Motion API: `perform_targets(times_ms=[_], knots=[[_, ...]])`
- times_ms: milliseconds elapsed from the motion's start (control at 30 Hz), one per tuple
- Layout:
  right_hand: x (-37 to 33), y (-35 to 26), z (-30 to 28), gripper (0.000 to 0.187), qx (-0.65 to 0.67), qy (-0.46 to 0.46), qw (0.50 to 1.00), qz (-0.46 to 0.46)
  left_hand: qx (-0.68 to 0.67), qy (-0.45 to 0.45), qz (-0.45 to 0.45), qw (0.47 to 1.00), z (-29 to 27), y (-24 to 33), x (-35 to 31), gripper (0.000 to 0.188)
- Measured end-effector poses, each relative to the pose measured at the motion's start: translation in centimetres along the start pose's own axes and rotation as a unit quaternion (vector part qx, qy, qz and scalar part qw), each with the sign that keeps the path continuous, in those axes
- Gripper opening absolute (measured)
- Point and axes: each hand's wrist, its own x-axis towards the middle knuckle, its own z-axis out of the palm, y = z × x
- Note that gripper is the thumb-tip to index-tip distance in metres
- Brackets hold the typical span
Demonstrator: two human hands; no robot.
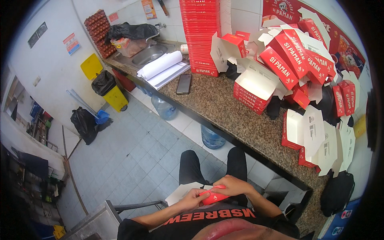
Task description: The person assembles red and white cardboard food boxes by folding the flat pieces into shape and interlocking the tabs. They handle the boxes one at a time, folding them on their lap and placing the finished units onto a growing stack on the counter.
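Note:
Low in the view, above my lap, I hold a red and white cardboard food box that is partly folded. My left hand grips its left end, with the thumb against the red panel. The fingers of my right hand close over its right end. A pale flap spreads out beyond my left hand. My hands hide much of the box's shape. On the counter ahead stand a tall stack of flat red cartons and, to the right, a heap of folded red boxes.
The granite counter crosses from upper left to lower right. On it lie a phone, papers and several open boxes. A sink is farther left. Water jugs stand below, and a yellow bin on the floor.

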Motion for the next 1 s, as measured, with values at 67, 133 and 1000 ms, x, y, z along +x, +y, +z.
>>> perform_targets(times_ms=[67, 133, 1000], knots=[[-0.2, -0.2, -0.2, 0.04, 0.005, -0.007, 1.0, -0.011, 0.064, -0.025, 0.002, 0.998, -0.6, 1.3, -0.2, 0.035], [-0.4, -0.5, -0.3, 0.037, -0.008, 0.025, 0.999, -0.038, 0.064, -0.047, -0.007, 0.997, -0.9, 1.8, -0.1, 0.031], [4.6, -1.7, -0.3, 0.04, 0.566, 0.248, 0.783, -0.069, 0.494, 0.375, 0.412, 0.667, -2.2, 6.8, -0.9, 0.067]])
